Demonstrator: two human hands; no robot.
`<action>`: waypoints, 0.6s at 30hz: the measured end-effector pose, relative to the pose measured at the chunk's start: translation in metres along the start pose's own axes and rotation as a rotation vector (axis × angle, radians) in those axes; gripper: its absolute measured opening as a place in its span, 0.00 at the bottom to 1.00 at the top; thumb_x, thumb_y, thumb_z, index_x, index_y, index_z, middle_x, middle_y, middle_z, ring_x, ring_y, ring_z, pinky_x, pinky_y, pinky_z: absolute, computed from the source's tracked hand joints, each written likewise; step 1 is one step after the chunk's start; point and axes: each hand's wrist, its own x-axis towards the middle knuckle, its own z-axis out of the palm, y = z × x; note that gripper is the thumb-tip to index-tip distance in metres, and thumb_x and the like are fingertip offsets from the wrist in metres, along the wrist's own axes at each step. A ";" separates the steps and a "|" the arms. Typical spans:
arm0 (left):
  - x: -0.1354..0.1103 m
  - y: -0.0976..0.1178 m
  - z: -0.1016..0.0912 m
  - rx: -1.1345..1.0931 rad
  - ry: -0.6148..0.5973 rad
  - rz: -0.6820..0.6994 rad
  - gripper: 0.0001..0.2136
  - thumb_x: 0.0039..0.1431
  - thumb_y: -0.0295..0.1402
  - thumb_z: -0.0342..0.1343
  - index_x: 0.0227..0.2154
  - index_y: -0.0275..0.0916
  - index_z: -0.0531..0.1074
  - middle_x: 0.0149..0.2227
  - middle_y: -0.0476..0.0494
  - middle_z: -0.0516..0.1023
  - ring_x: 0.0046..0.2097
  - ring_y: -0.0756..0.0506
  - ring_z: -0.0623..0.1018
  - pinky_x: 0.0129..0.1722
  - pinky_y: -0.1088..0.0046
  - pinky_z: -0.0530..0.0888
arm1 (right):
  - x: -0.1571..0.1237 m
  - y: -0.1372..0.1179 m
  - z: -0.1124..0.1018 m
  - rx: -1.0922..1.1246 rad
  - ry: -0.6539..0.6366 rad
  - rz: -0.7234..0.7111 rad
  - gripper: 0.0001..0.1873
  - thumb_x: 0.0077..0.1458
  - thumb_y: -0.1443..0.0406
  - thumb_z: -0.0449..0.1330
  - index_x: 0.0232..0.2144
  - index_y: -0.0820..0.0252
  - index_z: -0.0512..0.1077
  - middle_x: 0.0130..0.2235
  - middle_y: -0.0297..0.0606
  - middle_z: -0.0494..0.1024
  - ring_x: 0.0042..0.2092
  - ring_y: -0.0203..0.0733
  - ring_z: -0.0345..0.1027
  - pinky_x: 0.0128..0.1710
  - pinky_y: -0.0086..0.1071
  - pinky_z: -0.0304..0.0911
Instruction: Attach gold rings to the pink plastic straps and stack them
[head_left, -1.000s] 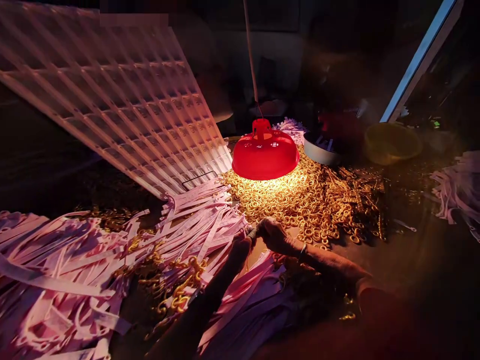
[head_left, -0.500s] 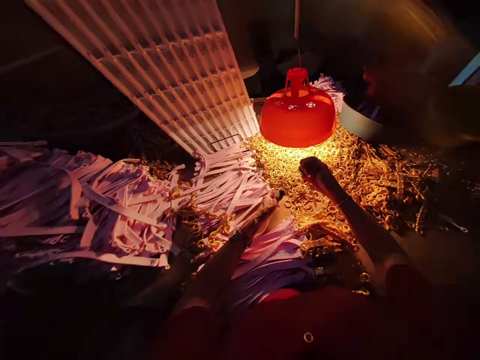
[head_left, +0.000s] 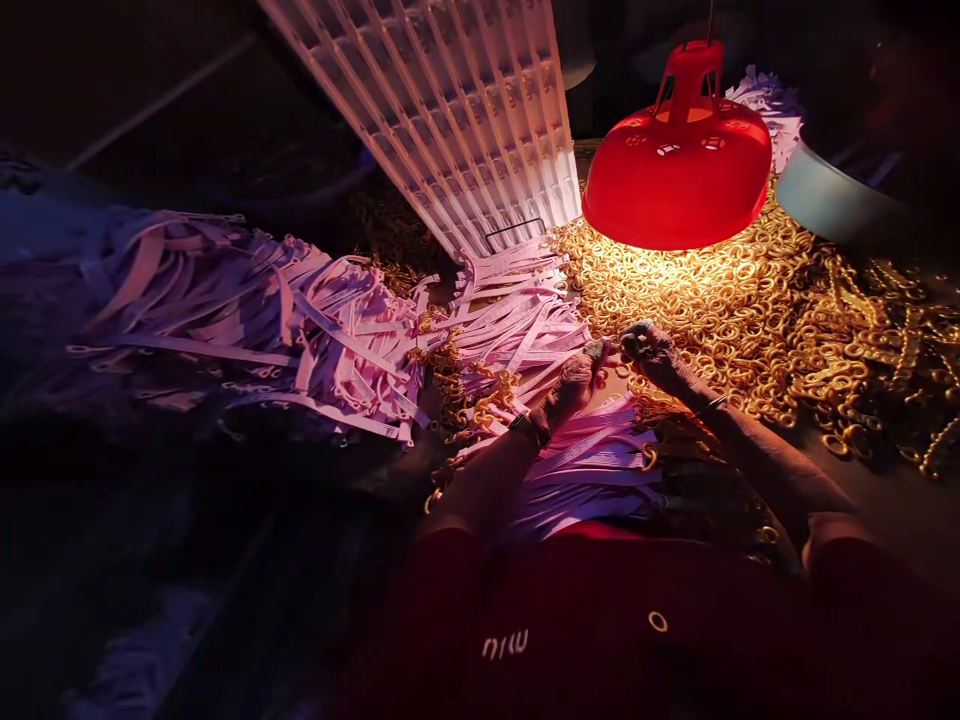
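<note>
My left hand [head_left: 576,380] and my right hand [head_left: 646,348] meet fingertip to fingertip just below a low red lamp [head_left: 677,172]. Both are pinched shut on something small that I cannot make out in the dim light. They hover at the edge of a big heap of gold rings [head_left: 720,300]. Pale fabric straps [head_left: 525,330] lie under and left of my left hand, some with gold hooks [head_left: 480,400] on them. Red sleeves cover my forearms.
A white plastic grid panel [head_left: 457,100] leans at the back. More pale straps [head_left: 247,320] spread to the left. A pale bowl [head_left: 832,200] sits at the right behind the rings. Gold chain pieces [head_left: 885,340] lie on the right. The surroundings are dark.
My right hand has come back from the ring heap to meet my left hand. The view has shifted left and down, so the lamp now sits upper right.
</note>
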 end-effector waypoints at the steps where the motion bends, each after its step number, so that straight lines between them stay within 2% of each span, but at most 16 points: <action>1: -0.001 0.002 0.002 -0.023 -0.020 -0.019 0.17 0.58 0.48 0.59 0.36 0.38 0.73 0.22 0.49 0.69 0.20 0.54 0.60 0.20 0.75 0.56 | -0.001 -0.001 0.001 -0.002 0.001 -0.003 0.17 0.57 0.50 0.61 0.34 0.55 0.66 0.30 0.34 0.70 0.30 0.36 0.66 0.26 0.29 0.60; 4: -0.006 0.003 0.006 -0.126 -0.090 -0.063 0.16 0.55 0.46 0.61 0.36 0.37 0.72 0.19 0.54 0.61 0.19 0.56 0.53 0.19 0.77 0.50 | -0.005 -0.005 0.004 -0.031 0.013 -0.026 0.15 0.59 0.51 0.61 0.33 0.55 0.66 0.28 0.34 0.71 0.28 0.36 0.63 0.26 0.31 0.59; 7: -0.008 0.002 0.006 -0.194 -0.130 -0.063 0.16 0.53 0.45 0.63 0.34 0.38 0.70 0.18 0.57 0.55 0.19 0.57 0.50 0.20 0.78 0.48 | -0.008 -0.008 0.006 -0.087 0.005 -0.049 0.14 0.61 0.52 0.59 0.33 0.55 0.68 0.26 0.34 0.69 0.26 0.37 0.60 0.27 0.33 0.57; 12: -0.006 -0.004 0.002 -0.165 -0.159 -0.065 0.14 0.53 0.41 0.64 0.29 0.39 0.66 0.16 0.58 0.54 0.18 0.57 0.50 0.20 0.77 0.49 | -0.007 -0.009 0.007 -0.166 0.022 -0.021 0.15 0.60 0.52 0.60 0.29 0.54 0.64 0.24 0.33 0.66 0.27 0.38 0.55 0.29 0.34 0.54; 15: -0.005 -0.007 0.004 -0.119 -0.123 -0.069 0.13 0.53 0.35 0.63 0.25 0.39 0.63 0.15 0.59 0.53 0.17 0.58 0.49 0.19 0.77 0.47 | -0.001 -0.009 0.005 -0.211 -0.017 -0.003 0.16 0.62 0.55 0.58 0.26 0.55 0.61 0.24 0.34 0.65 0.26 0.37 0.54 0.28 0.34 0.54; 18: -0.005 -0.006 0.008 -0.040 -0.078 -0.080 0.10 0.54 0.29 0.60 0.24 0.38 0.62 0.14 0.59 0.56 0.16 0.58 0.51 0.18 0.77 0.46 | 0.007 -0.010 0.001 -0.241 -0.036 -0.021 0.18 0.60 0.57 0.61 0.23 0.55 0.61 0.23 0.35 0.65 0.27 0.38 0.54 0.28 0.34 0.54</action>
